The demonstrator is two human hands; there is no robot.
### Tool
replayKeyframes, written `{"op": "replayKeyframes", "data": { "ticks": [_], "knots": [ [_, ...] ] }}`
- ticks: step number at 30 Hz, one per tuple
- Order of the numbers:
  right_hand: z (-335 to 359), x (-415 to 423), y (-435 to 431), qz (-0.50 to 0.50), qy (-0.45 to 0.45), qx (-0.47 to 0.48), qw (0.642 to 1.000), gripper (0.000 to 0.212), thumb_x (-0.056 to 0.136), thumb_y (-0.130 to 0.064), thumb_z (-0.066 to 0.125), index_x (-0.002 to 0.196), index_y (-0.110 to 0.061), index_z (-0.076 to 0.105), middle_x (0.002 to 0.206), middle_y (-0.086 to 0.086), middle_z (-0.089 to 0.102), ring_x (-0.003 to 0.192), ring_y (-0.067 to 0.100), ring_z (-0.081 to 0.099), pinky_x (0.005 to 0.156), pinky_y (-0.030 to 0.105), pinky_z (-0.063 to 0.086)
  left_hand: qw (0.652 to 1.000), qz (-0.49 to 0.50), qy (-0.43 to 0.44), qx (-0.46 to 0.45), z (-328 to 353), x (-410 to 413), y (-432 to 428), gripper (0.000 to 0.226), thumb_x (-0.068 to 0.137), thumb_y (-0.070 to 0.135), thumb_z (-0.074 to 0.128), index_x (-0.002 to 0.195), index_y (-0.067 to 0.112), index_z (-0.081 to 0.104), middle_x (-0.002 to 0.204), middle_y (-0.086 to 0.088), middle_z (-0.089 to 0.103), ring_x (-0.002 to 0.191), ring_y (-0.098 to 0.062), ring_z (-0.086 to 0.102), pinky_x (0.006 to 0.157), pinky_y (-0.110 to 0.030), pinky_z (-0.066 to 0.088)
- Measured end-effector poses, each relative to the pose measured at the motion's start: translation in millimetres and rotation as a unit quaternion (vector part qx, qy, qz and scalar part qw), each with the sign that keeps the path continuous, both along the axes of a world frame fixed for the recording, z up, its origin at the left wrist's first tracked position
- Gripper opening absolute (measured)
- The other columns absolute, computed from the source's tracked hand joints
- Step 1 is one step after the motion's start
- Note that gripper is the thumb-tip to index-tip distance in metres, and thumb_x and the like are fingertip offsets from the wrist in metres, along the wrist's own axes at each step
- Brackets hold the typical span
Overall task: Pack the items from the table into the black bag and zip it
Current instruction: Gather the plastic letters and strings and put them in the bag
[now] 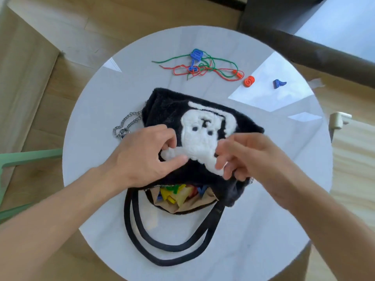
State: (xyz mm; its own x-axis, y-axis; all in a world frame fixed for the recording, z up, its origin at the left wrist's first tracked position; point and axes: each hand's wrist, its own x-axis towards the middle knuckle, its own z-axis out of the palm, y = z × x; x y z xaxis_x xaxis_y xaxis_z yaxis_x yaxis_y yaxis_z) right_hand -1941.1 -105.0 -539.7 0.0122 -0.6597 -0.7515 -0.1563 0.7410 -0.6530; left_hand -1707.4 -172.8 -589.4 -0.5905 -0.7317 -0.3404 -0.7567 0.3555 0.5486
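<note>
A fluffy black bag (pixel 162 106) with a white animal face lies in the middle of the round white table (pixel 253 230). Its zip opening (pixel 182 199) faces me and gapes, showing several coloured plastic pieces on a tan lining. My left hand (pixel 142 157) grips the bag's upper flap near the left of the opening, fingers curled into the plush. My right hand (pixel 249 157), slightly blurred, pinches the flap on the right side. Beyond the bag lie tangled red and green strings (pixel 203 67) with blue plastic pieces, a red-orange piece (pixel 249 81) and a blue piece (pixel 279 83).
The bag's two black straps (pixel 162 252) loop toward the table's near edge. A metal chain (pixel 125 124) trails from the bag's left side. A green chair (pixel 24 157) stands left of the table, dark furniture at the far right, and wooden floor all round.
</note>
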Motion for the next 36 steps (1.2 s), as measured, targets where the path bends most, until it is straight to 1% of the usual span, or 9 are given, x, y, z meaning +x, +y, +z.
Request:
{"op": "replayKeyframes", "data": {
  "ticks": [4,6,9,12,14,18,20,24,36],
  "knots": [
    [-37,-64,-72,-0.127,0.181,-0.083,0.972,0.009,0.089,-0.026,0.067,0.094,-0.018,0.066,0.084,0.011,0.075,0.064,0.017,0.066,0.058,0.031,0.049,0.991,0.110,0.061,-0.041,-16,-34,-66,0.020,0.083,0.043,0.061,0.085,0.023,0.060,0.085,0.008,0.058,0.077,-0.013,0.055,0.074,-0.037,0.050],
    [-62,-83,-103,-0.096,0.266,-0.072,0.956,0.032,0.086,-0.033,0.074,0.112,-0.022,0.060,0.101,0.007,0.070,0.074,0.020,0.066,0.061,0.033,0.054,0.988,0.137,0.032,-0.062,-35,-50,-103,0.022,0.084,0.033,0.067,0.098,0.017,0.062,0.101,-0.002,0.060,0.092,-0.021,0.057,0.087,-0.041,0.049],
    [-96,-102,-142,0.018,0.372,-0.050,0.927,0.072,0.081,-0.042,0.081,0.138,-0.023,0.042,0.134,0.007,0.048,0.091,0.021,0.057,0.059,0.028,0.045,0.988,0.125,-0.069,-0.053,-66,-75,-155,0.064,0.079,0.041,0.075,0.130,0.012,0.049,0.131,-0.015,0.046,0.121,-0.033,0.046,0.101,-0.046,0.043],
    [-121,-124,-162,0.117,0.479,-0.016,0.870,0.105,0.069,-0.055,0.085,0.150,-0.022,0.028,0.150,0.013,0.026,0.126,0.035,0.047,0.084,0.042,0.051,0.981,0.087,-0.162,-0.054,-91,-94,-187,0.109,0.065,0.057,0.083,0.148,0.013,0.027,0.144,-0.019,0.030,0.132,-0.040,0.033,0.104,-0.051,0.041],
    [-131,-146,-162,0.129,0.522,0.015,0.843,0.120,0.061,-0.065,0.085,0.154,-0.024,0.021,0.156,0.013,0.015,0.142,0.039,0.029,0.103,0.052,0.042,0.974,0.069,-0.207,-0.064,-104,-103,-200,0.123,0.058,0.063,0.085,0.150,0.012,0.020,0.145,-0.021,0.026,0.131,-0.044,0.033,0.103,-0.053,0.040],
    [-145,-176,-149,0.135,0.490,0.106,0.855,0.124,0.057,-0.068,0.084,0.153,-0.022,0.021,0.158,0.014,0.012,0.144,0.041,0.024,0.106,0.053,0.042,0.977,0.066,-0.198,-0.048,-120,-106,-216,0.117,0.057,0.060,0.087,0.145,0.009,0.029,0.139,-0.022,0.029,0.119,-0.047,0.047,0.102,-0.051,0.043],
    [-152,-179,-149,0.118,0.472,0.070,0.871,0.111,0.060,-0.060,0.087,0.146,-0.018,0.032,0.155,0.014,0.019,0.130,0.037,0.039,0.092,0.046,0.050,0.982,0.055,-0.173,-0.045,-123,-110,-222,0.108,0.059,0.056,0.087,0.141,0.008,0.035,0.136,-0.021,0.033,0.114,-0.046,0.051,0.097,-0.047,0.044],
    [-162,-162,-162,0.111,0.441,-0.024,0.890,0.094,0.066,-0.043,0.091,0.140,-0.016,0.038,0.141,0.011,0.034,0.098,0.027,0.051,0.064,0.033,0.045,0.990,0.015,-0.138,-0.042,-124,-120,-226,0.101,0.064,0.049,0.088,0.143,0.012,0.037,0.133,-0.018,0.041,0.116,-0.041,0.051,0.096,-0.044,0.042],
    [-163,-107,-210,0.244,0.402,-0.130,0.873,0.092,0.067,-0.028,0.092,0.143,-0.025,0.043,0.133,0.012,0.044,0.108,0.033,0.055,0.076,0.030,0.040,0.995,-0.046,-0.087,-0.023,-119,-160,-218,0.077,0.066,0.027,0.089,0.133,0.020,0.051,0.122,-0.012,0.050,0.105,-0.031,0.057,0.090,-0.038,0.048]
  ]
}}
